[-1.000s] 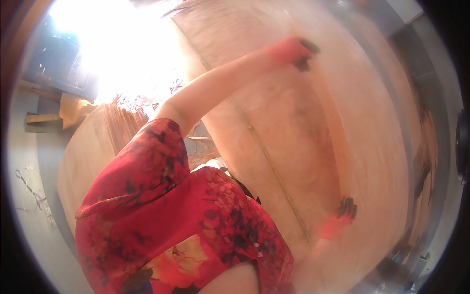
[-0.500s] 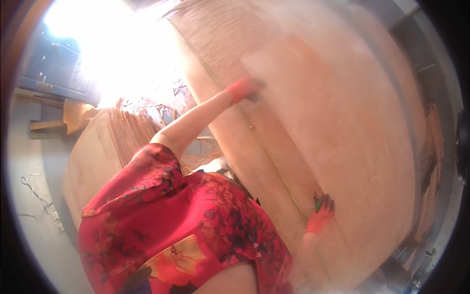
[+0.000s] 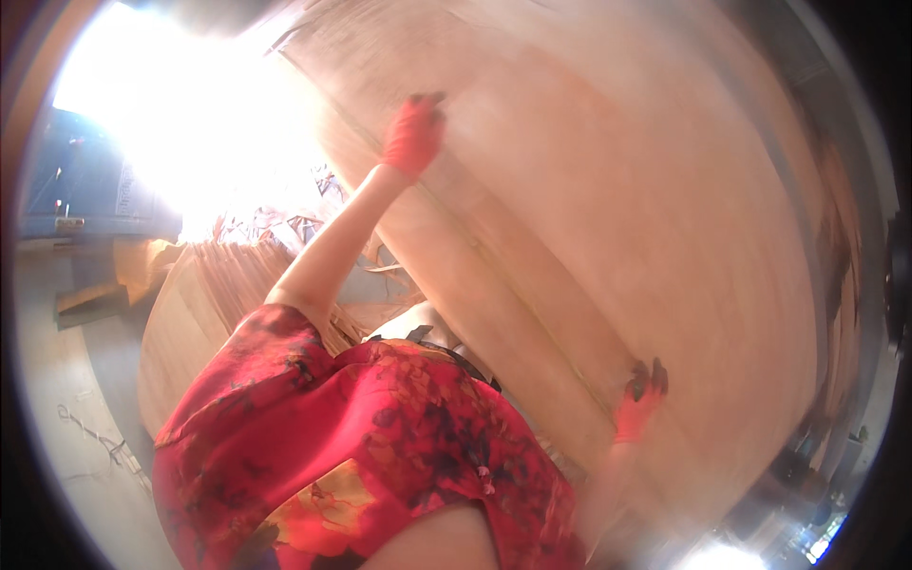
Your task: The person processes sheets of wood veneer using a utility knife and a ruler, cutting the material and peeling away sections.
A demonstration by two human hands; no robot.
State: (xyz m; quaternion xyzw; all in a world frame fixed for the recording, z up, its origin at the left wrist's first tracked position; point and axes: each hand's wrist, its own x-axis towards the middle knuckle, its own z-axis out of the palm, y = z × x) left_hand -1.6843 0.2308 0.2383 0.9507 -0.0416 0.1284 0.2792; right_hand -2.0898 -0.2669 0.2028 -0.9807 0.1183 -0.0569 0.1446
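A large, thin, pale sheet of wood veneer (image 3: 608,218) lies over a wide wooden panel (image 3: 494,294), which shows as a strip along the sheet's left side. Both my hands wear red gloves with dark fingertips. My left hand (image 3: 415,136) is at the far part of the sheet's left edge, arm stretched out. Its fingers look bent, but blur hides whether they grip the veneer. At the near part of that edge rests my right hand (image 3: 643,404), fingers apart and pointing away from me, holding nothing.
Left of the panel stands a stack of thin wood sheets (image 3: 214,294). Torn veneer scraps (image 3: 285,223) lie beyond it. A blue machine or box (image 3: 81,176) is at the far left, beside strong glare. A cable (image 3: 100,442) crosses the floor.
My left hand has moved up and to the left along the veneer. My right hand has shifted slightly right and stays at the sheet's edge. The whole view has turned a little.
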